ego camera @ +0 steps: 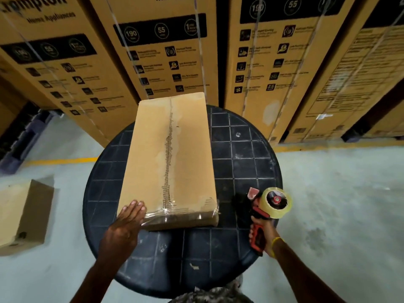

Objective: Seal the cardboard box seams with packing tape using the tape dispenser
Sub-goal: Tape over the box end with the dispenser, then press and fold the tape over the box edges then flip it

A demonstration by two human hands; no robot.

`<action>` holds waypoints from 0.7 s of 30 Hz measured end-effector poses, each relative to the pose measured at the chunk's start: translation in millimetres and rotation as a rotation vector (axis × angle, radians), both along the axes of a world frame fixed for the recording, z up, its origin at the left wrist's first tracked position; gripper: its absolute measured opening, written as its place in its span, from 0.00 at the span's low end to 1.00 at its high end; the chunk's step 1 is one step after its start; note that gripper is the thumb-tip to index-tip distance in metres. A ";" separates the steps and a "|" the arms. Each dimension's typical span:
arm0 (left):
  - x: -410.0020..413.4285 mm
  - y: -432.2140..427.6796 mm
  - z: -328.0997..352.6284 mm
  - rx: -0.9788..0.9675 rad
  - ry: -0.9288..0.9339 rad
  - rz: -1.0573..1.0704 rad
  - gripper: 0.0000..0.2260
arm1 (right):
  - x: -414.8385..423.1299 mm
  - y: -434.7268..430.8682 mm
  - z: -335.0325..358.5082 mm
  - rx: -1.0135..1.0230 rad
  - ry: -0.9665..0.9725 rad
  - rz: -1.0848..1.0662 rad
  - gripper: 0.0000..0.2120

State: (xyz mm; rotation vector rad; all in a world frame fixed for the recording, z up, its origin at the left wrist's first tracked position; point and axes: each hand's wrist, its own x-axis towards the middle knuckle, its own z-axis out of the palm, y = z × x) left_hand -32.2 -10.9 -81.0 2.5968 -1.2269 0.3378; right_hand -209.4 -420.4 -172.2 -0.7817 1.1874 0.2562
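Tall printed cartons (166, 51) wall the warehouse behind my round black worktop (240, 149). On it lies the long cardboard box (170, 162), its centre seam rough and clear tape across the near end. My left hand (126, 224) rests flat and open on the box's near left corner. My right hand (261, 232) is closed around the red tape dispenser (269, 206), just right of the box.

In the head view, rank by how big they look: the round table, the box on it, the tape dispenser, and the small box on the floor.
1. round table
2. box
3. small box on the floor, cut off by the frame edge
4. tape dispenser
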 end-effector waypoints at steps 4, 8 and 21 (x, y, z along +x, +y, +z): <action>1.8 4.6 -7.3 0.007 -0.019 -0.002 0.20 | -8.3 -1.7 -37.9 -0.213 0.178 0.245 0.24; 2.2 4.9 -9.6 0.001 -0.031 0.011 0.22 | -4.4 21.2 56.1 -0.883 0.356 0.885 0.22; -13.1 -10.6 -5.4 -0.155 0.023 0.093 0.26 | 43.7 94.0 104.4 -0.295 -0.494 -0.062 0.09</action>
